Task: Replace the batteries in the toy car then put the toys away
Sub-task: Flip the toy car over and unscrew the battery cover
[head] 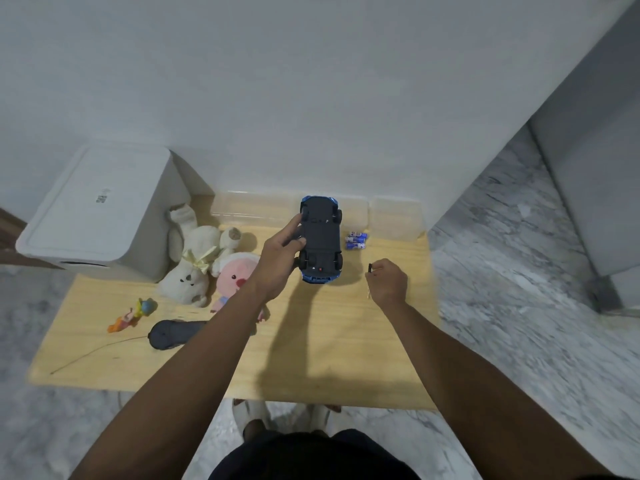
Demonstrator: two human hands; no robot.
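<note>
Blue toy car (321,239), flipped belly-up, dark underside toward the camera, long axis running away from the body toward the wall. Lifted over the far middle of the wooden table (311,358), judging by the shadow cast beneath it; not resting on the wood, it seems.

Clamped along its left flank by the left hand (282,259), thumb on the underside, fingers wrapped around the side. Just right of the car's near end, the right hand (389,282), closed around a thin screwdriver (370,271): dark handle tip poking out above the fist, pale shaft showing below. Tool apart from the car, not yet on any screw.

Probably the opening step: battery cover still to be undone. Cover and screw too small to make out on the underside. Right hand nearer the car's near end, so a short reach leftward should bring the tip onto the chassis.

Right of the car, near its middle, fresh blue-and-white batteries (356,240) lying on the wood. Behind the car, clear plastic bins (394,216) against the wall. Left of the car, a white plush rabbit (194,258), a pink plush (235,275), a small orange figure (133,315), a dark remote (173,332), and a white box (100,209) beyond.
</note>
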